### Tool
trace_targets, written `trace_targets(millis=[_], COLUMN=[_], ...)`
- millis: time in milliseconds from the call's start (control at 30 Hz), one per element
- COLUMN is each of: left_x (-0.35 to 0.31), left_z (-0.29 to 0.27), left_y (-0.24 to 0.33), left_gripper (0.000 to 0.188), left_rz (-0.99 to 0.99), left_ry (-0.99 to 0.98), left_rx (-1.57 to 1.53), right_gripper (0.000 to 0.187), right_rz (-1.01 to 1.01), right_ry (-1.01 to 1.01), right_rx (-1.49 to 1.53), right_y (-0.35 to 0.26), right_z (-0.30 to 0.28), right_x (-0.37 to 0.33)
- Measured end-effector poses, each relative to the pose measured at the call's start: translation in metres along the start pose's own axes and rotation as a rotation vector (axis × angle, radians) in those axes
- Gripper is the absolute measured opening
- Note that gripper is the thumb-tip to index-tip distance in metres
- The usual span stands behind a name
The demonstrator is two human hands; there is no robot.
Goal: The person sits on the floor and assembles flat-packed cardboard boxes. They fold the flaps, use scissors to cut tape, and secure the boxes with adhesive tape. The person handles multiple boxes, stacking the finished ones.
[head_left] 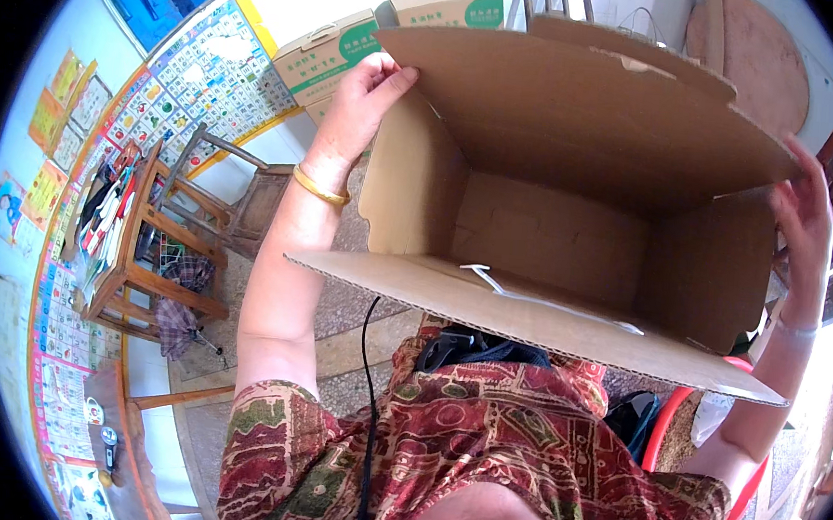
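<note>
A large brown cardboard box (560, 217) is held up in front of me, its top flaps spread and its bare inside facing me. My left hand (375, 91) grips the left corner of the far flap (582, 107), with the thumb on its inner face. On the other side, my right hand (804, 215) grasps the right edge of the box near that same flap's corner. The near flap (547, 322) folds down toward my body. A white plastic strip handle (549, 301) runs along it.
Printed cardboard boxes (329, 61) are stacked at the back. To the left are a wooden chair (264, 201) and a wooden table (124, 273) loaded with items. A red-rimmed basin (664, 427) stands near my right arm; a round board (754, 66) leans at the far right.
</note>
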State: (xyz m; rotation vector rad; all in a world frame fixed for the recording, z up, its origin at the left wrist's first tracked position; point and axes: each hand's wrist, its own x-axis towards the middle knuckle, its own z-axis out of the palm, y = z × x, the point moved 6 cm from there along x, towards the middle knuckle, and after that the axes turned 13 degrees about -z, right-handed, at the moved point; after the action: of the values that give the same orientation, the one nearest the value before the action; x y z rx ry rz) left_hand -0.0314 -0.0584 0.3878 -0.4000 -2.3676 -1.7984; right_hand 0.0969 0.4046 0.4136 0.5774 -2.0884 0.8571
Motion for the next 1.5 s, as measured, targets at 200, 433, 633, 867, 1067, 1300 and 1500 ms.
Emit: trace_targets(millis=[200, 433, 633, 867, 1067, 1300, 1500], left_x=[0.000, -0.002, -0.004, -0.023, -0.042, -0.038, -0.037], left_z=[-0.003, 0.005, 0.010, 0.016, 0.027, 0.072, 0.095], left_y=[-0.003, -0.012, -0.014, -0.007, -0.005, -0.011, -0.052], left_gripper=[0.024, 0.026, 0.025, 0.026, 0.041, 0.066, 0.088], left_rz=[0.031, -0.004, 0.006, -0.003, 0.033, 0.234, 0.378], left_ry=[0.087, 0.138, 0.131, 0.092, 0.053, -0.091, -0.413], left_rx=[0.039, -0.107, -0.160, -0.176, -0.154, 0.097, 0.701], right_gripper=[0.038, 0.040, 0.039, 0.039, 0.048, 0.043, 0.045], right_rz=[0.194, 0.326, 0.408, 0.387, 0.386, 0.402, 0.331], right_ry=[-0.005, 0.082, 0.123, 0.187, 0.246, 0.244, 0.199], right_rx=[0.196, 0.087, 0.035, 0.065, 0.056, -0.038, -0.069], right_y=[0.031, 0.060, 0.080, 0.088, 0.078, 0.065, 0.061], right_z=[0.008, 0.007, 0.003, 0.004, 0.008, 0.026, 0.019], right_x=[0.013, 0.014, 0.019, 0.013, 0.015, 0.023, 0.023])
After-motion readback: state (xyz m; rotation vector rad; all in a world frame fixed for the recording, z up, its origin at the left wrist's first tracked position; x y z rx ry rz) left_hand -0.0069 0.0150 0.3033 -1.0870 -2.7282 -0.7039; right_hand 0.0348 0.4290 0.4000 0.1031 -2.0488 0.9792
